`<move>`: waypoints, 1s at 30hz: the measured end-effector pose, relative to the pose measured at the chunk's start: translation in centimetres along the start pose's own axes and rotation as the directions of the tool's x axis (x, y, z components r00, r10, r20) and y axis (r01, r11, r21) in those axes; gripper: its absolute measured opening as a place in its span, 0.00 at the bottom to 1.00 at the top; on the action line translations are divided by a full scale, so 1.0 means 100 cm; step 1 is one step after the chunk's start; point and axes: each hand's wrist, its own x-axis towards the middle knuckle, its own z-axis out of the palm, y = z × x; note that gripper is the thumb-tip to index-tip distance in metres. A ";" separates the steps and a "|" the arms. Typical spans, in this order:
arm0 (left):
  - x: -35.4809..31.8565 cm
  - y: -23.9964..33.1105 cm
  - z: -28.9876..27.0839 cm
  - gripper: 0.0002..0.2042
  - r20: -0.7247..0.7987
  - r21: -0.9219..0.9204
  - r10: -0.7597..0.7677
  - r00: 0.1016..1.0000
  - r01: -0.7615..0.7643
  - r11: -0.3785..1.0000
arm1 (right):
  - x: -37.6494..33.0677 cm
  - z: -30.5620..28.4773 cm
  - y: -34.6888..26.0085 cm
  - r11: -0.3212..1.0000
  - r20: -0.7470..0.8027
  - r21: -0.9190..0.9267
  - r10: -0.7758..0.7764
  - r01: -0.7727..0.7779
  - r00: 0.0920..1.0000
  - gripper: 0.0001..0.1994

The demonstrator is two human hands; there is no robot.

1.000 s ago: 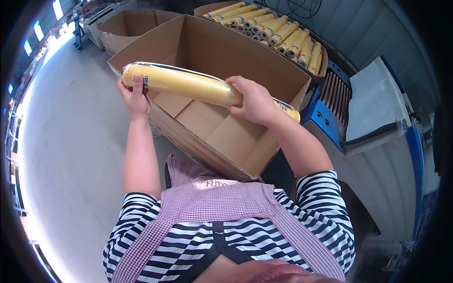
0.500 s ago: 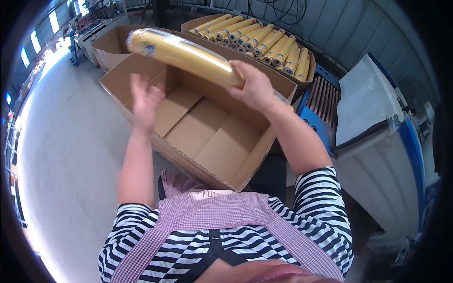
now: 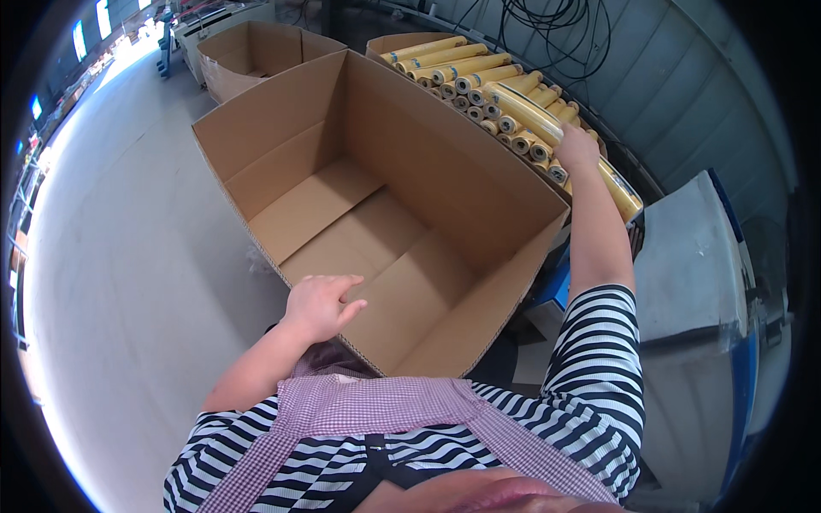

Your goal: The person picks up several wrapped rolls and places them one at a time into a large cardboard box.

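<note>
A long yellow roll (image 3: pixel 526 111) with a shiny wrap is in my right hand (image 3: pixel 579 147), its fingers closed round the middle. I hold it at a slant over a pile of similar yellow rolls (image 3: pixel 440 58), whose round ends face me. That pile fills a cardboard box (image 3: pixel 398 43) at the far right. My left hand (image 3: pixel 318 308) is empty, with thumb and fingers apart, at the near left edge of a large open cardboard box (image 3: pixel 410 128). Only bare cardboard and bottom flaps show inside this large box.
Another open carton (image 3: pixel 265 43) stands beyond the large box at the far left. To the right is a machine with a pale cover (image 3: pixel 693 265) and blue edges. Black cables (image 3: pixel 556 21) hang on the metal wall. Grey floor (image 3: pixel 145 222) stretches along the left.
My right hand has carried the yellow roll from above the large box to the right, over the pile. My left hand has dropped nearer to me. The large box appears more fully in view.
</note>
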 end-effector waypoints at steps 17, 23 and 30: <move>0.091 0.037 0.002 0.49 0.068 -0.980 -0.258 0.964 0.113 0.163 | -0.104 -0.026 -0.218 -0.639 0.354 0.743 0.121 -0.201 0.927 0.32; 0.106 0.003 0.002 0.51 0.039 -0.950 -0.323 0.946 0.135 0.281 | -0.110 -0.052 -0.235 -0.792 0.289 0.607 0.144 -0.065 0.946 0.32; 0.180 -0.022 -0.041 0.29 0.008 -0.963 -0.351 0.936 -0.088 -0.256 | -0.130 -0.020 -0.155 -0.216 0.210 0.911 -0.491 -0.351 0.845 0.38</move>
